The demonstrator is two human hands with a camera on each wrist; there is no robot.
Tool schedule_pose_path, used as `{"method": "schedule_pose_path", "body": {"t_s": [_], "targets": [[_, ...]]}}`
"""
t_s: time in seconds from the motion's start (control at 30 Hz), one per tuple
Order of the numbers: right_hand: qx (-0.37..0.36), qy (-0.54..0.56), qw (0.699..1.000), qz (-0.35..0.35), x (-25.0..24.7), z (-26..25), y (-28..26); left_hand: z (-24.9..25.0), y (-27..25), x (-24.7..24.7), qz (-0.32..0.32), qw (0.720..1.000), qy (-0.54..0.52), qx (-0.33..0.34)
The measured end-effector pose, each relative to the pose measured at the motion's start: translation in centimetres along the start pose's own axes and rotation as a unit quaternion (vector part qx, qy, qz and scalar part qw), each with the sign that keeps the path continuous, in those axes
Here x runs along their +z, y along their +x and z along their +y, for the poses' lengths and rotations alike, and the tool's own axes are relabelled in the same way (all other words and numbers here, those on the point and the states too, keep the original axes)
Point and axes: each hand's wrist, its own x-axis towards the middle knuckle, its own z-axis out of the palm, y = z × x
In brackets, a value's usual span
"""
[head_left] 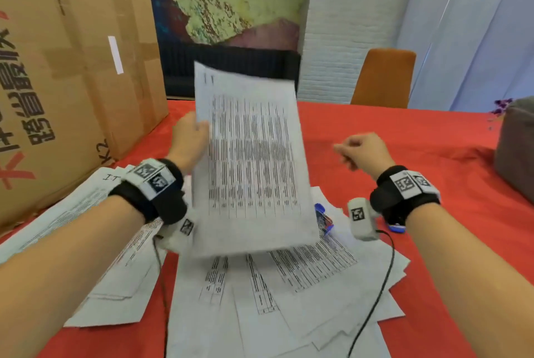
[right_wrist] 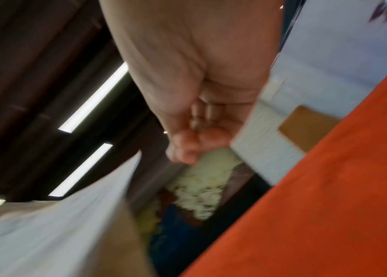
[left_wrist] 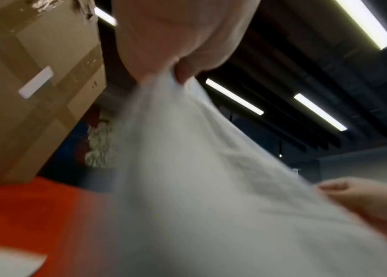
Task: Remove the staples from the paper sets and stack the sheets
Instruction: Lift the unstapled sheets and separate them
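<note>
Above the red table (head_left: pixel 404 137), we see the left hand (head_left: pixel 189 137) pinching a printed sheet (head_left: pixel 251 161) by its edge. The right hand (head_left: pixel 364 152) is curled, well apart from the sheet; whether it pinches anything, we cannot tell. Only the head view shows the loose sheets (head_left: pixel 289 285) below.

One cardboard box (head_left: pixel 66 68) stands at the table's far left. Beside it, two hands are raised; the left hand (head_left: pixel 187 140) holds one paper set (head_left: pixel 251 161). Loose sheets (head_left: pixel 289 285) lie nearer than the box, too overlapped to count. One orange chair (head_left: pixel 384 77) stands well right of it.
</note>
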Motion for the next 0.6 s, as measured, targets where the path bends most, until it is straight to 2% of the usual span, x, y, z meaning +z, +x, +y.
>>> {"method": "schedule_pose_path", "body": {"t_s": [0.03,0.07,0.1,0.13,0.17,0.23,0.33,0.4,0.47,0.5,0.53,0.6], "targets": [[0.051,-0.142,0.988,-0.022,-1.1,2.0,0.6,-1.1,-0.8,0.0,-0.044,0.999,-0.002,-0.013],[0.105,-0.28,0.953,-0.053,-1.9,3.8,0.5,-1.9,-1.9,0.1,-0.088,0.996,-0.009,-0.023],[0.152,-0.372,0.912,-0.085,-2.6,5.8,0.2,-2.5,-3.1,0.0,-0.13,0.991,-0.024,-0.035],[0.174,-0.429,0.879,-0.113,-3.1,7.6,-0.5,-3.1,-4.0,0.1,-0.166,0.984,-0.043,-0.046],[0.185,-0.447,0.866,-0.126,-3.4,8.7,-1.1,-3.4,-4.8,0.2,-0.192,0.977,-0.067,-0.059],[0.211,-0.441,0.864,-0.122,-3.2,10.2,-1.8,-3.9,-5.5,0.3,-0.205,0.967,-0.114,-0.098],[0.237,-0.395,0.882,-0.102,-2.1,8.9,-0.9,-4.3,-5.6,0.9,-0.207,0.964,-0.111,-0.125],[0.233,-0.292,0.926,-0.049,-1.5,7.0,0.6,-4.2,-5.6,1.5,-0.225,0.967,-0.085,-0.085],[0.165,-0.135,0.976,0.036,-0.7,4.5,1.5,-3.6,-5.8,2.2,-0.225,0.972,-0.053,-0.049],[0.122,-0.052,0.989,0.062,0.0,2.7,1.8,-3.3,-5.9,2.5,-0.221,0.973,-0.047,-0.043],[0.078,0.028,0.994,0.075,0.8,0.8,1.8,-2.9,-6.1,2.8,-0.216,0.975,-0.044,-0.035],[0.01,0.188,0.978,0.095,3.2,-3.2,1.6,-2.4,-6.5,3.2,-0.215,0.976,-0.025,-0.014]]}}
